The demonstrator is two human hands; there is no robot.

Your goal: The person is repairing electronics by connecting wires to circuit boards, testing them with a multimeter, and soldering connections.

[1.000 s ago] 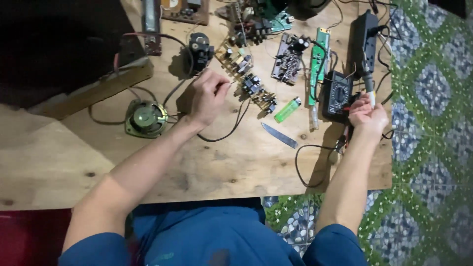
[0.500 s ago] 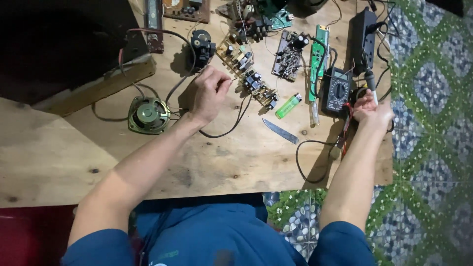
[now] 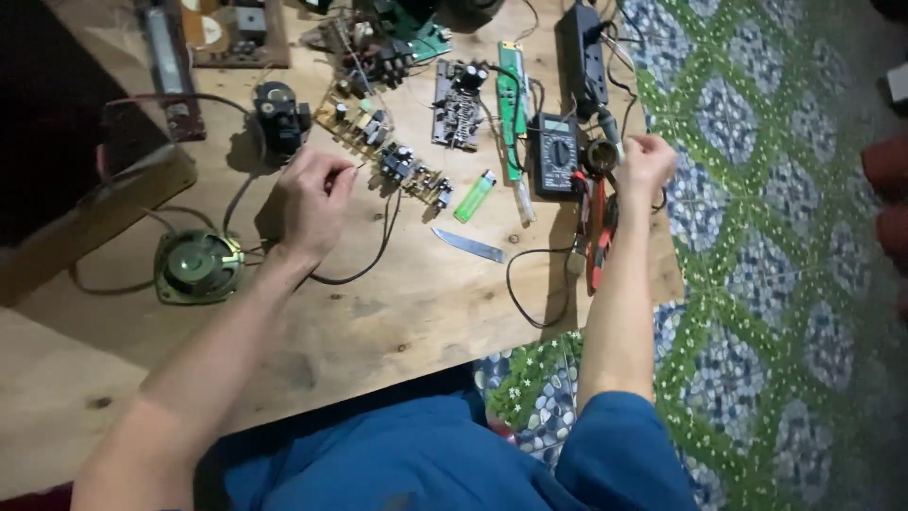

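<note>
Where the long brown circuit board with upright components (image 3: pixel 383 156) runs slantwise across the wooden desk (image 3: pixel 397 303), your left hand (image 3: pixel 310 201) rests at its near-left end, fingers (image 3: pixel 336 180) pinched on something too small to tell. Your right hand (image 3: pixel 645 163), well right of the board beside the black multimeter (image 3: pixel 555 154), is closed on a thin probe. No containers show.
</note>
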